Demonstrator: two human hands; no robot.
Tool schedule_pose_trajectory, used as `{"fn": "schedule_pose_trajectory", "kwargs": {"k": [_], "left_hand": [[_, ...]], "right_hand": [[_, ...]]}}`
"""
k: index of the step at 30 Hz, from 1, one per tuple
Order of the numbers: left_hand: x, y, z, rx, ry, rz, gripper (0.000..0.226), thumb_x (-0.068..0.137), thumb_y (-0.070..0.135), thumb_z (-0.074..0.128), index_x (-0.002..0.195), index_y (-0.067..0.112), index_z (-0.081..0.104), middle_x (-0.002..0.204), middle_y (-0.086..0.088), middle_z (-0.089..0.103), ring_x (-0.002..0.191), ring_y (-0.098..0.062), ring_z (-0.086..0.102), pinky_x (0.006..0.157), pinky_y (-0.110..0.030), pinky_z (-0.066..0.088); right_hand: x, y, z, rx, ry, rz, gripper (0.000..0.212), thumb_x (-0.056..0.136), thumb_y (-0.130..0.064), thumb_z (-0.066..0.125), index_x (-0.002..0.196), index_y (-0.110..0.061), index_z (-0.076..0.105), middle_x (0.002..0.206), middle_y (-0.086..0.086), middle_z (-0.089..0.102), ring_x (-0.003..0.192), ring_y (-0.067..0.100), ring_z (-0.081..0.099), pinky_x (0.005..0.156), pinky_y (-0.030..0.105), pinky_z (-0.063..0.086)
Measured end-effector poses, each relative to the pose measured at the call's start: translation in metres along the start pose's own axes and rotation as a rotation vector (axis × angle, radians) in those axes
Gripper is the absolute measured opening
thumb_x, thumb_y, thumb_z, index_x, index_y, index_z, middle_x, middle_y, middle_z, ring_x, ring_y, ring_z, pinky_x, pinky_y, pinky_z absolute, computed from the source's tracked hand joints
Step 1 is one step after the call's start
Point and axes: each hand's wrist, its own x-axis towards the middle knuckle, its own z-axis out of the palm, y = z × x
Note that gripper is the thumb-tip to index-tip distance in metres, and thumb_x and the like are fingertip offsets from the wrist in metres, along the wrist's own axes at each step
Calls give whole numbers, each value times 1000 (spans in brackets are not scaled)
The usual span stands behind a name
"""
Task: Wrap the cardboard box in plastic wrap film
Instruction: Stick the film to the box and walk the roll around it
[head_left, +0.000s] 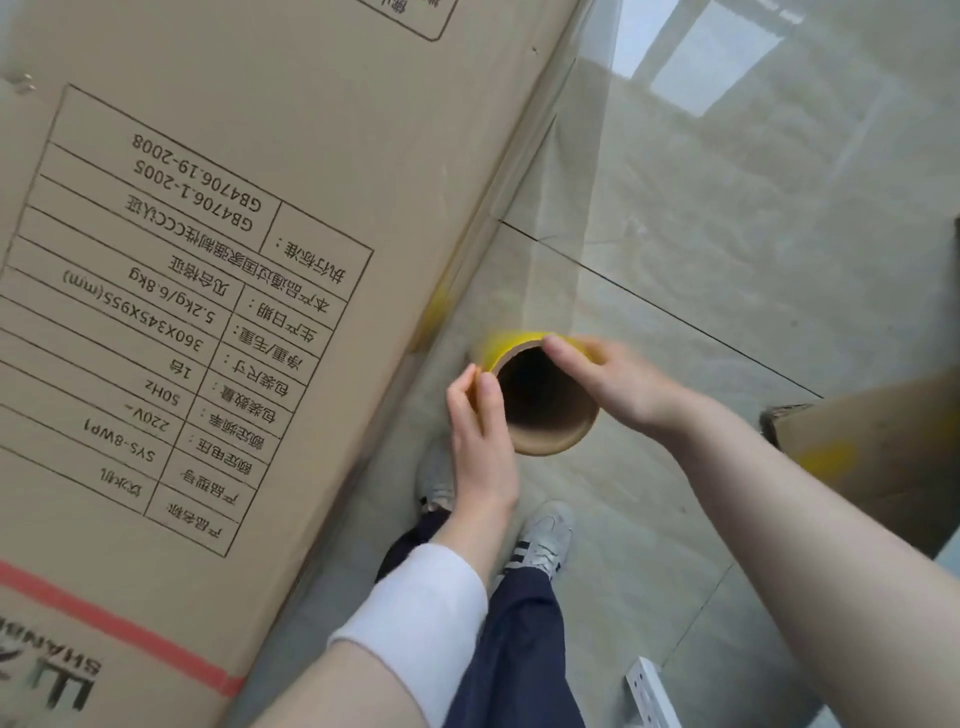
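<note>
Tall cardboard box w/ printed spec table stands upright on the tiled floor, filling the left of view. Both hands hold a film roll w/ brown cardboard core just right of the box: left hand grip pinched on the core's near rim, right hand grip wrapped over its far side, thumb on the rim. Clear plastic wrap film runs from roll up along the box's right edge; a 2nd carton sits at right.

Glossy beige floor tiles; second cardboard piece at right edge; white bracket bottom.
</note>
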Motion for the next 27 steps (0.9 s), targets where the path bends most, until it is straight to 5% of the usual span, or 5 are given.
{"fn": "schedule_pose_trajectory", "kwargs": {"k": [4,10,15,21,27], "left_hand": [[2,-12,-20,199,-50,-27,34,97,44,32,109,13,38,122,-13,52,99,-19,45,73,-20,28],[63,12,-52,318,-501,179,89,69,74,32,144,28,26,142,14,32,136,-2,26,109,-21,19],[53,2,-55,216,-395,117,52,80,61,50,115,22,47,112,9,57,101,-5,48,82,-20,36],[-29,-44,-58,-66,59,-54,41,98,39,32,123,9,43,125,-5,50,113,-15,47,87,-18,32],[-51,-81,-69,-131,-117,-211,42,87,64,29,103,28,42,119,2,48,113,-15,49,101,-37,43]], "right_hand": [[0,-8,16,-141,-3,39,60,88,-54,49,121,-4,57,126,11,61,119,27,55,95,32,42],[1,21,41,215,114,24,115,58,-93,37,145,-17,36,153,-4,33,139,6,31,117,28,22],[-17,45,101,729,392,84,51,93,-55,32,114,-20,62,128,7,59,125,18,52,100,30,45],[-33,42,111,201,412,-12,31,90,-58,43,80,-31,55,82,-13,51,84,11,43,74,23,37],[-32,38,107,-29,243,21,40,90,-56,45,92,-23,68,88,0,66,88,20,57,79,32,41]]}}
